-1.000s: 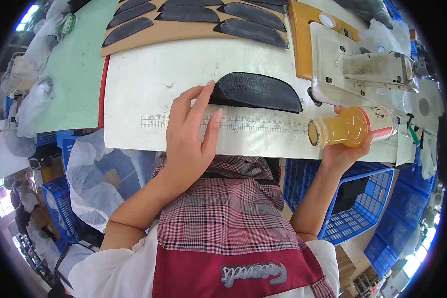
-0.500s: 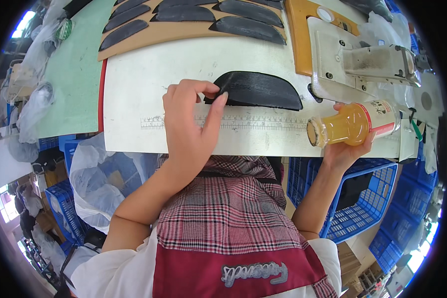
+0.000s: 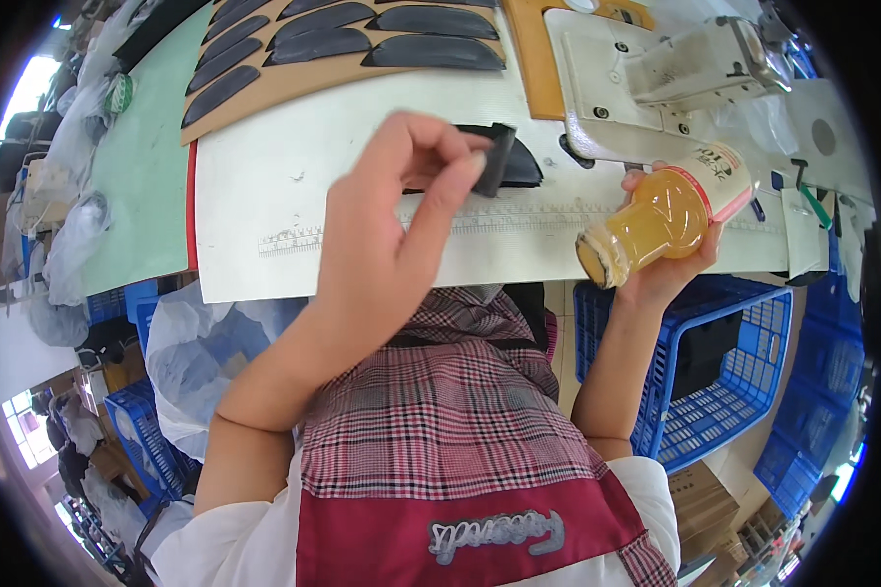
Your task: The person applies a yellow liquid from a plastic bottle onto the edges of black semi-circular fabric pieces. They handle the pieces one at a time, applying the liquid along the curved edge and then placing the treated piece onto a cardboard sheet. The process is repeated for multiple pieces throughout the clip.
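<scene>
My left hand (image 3: 401, 205) pinches a dark strip-like piece (image 3: 496, 159) between thumb and fingertips, raised above the table. Whether this is a separate piece or a lifted part of the one below, I cannot tell. Behind it a black half-moon piece (image 3: 525, 168) lies on the white tabletop (image 3: 294, 186), partly hidden by my fingers. My right hand (image 3: 671, 269) is wrapped round a clear bottle (image 3: 671, 215) of yellow liquid with a pale and red label. The bottle is tilted, its neck pointing left and toward me.
Several black half-moon pieces lie on a brown board (image 3: 255, 103) at the back. A white sewing machine (image 3: 646, 83) stands at back right. A printed ruler (image 3: 519, 217) crosses the table. Below are a blue crate (image 3: 724, 391) and a plastic bag (image 3: 191, 352).
My left hand has lifted the dark piece from its place on the table. The bottle in my right hand tips further toward me. The whole view has shifted slightly.
</scene>
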The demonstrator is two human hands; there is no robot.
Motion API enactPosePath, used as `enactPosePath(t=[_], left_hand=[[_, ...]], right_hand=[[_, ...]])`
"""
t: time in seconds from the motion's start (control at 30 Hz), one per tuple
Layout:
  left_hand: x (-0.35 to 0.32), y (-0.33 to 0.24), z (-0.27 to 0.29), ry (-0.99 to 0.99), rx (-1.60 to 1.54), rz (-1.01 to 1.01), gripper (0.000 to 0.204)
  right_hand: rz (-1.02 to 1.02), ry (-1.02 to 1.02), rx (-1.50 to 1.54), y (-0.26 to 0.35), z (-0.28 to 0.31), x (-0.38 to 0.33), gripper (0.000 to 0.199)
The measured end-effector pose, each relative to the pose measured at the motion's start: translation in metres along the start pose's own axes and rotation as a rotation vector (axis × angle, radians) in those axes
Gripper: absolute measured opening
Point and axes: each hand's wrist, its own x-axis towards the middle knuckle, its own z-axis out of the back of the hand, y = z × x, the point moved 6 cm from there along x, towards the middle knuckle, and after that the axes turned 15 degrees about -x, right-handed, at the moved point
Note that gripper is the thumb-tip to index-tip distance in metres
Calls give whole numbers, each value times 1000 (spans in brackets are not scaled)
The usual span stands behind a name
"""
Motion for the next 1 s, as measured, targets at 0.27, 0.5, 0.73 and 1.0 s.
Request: enactPosePath(t=[0.27,0.5,0.73,1.0], left_hand=[[59,-9,-3,191,-632,309,32],[91,-46,28,-54,-454,143,34],[127,-35,39,19,-537,185,30],[171,42,21,112,-857,323,27]], right_hand=[[-139,274,28,-9,-38,-22,78],[-185,267,-77,-18,-54,-14,78],[-137,238,-97,-18,-40,-7,76],[-114,147,-105,-18,-34,-5,73]])
